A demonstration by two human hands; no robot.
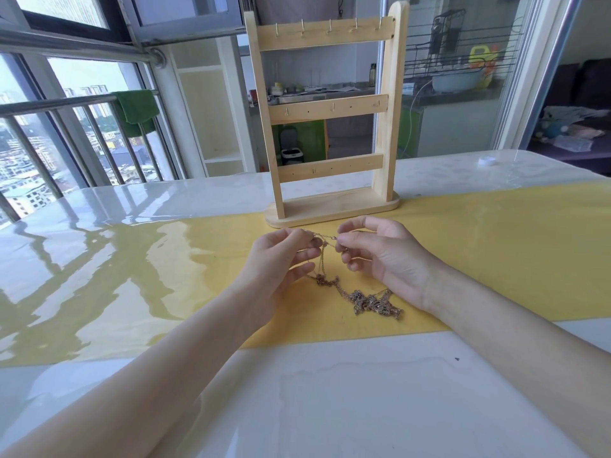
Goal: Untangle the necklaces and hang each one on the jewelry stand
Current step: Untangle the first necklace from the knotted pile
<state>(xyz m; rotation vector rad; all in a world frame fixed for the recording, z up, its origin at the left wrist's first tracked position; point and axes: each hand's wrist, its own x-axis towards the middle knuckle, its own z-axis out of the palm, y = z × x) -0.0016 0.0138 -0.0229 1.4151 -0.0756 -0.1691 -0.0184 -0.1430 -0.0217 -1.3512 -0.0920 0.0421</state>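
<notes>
We're at a glossy white table (99, 206) with a yellow mat (496, 246) across it, and the wooden jewelry stand (330, 104) sits upright at the mat's far edge, hooks bare. Our left hand (281, 259) and right hand (380, 256) each pinch a raised chain, while the tangled necklaces (363, 299) lie on the mat below.
</notes>
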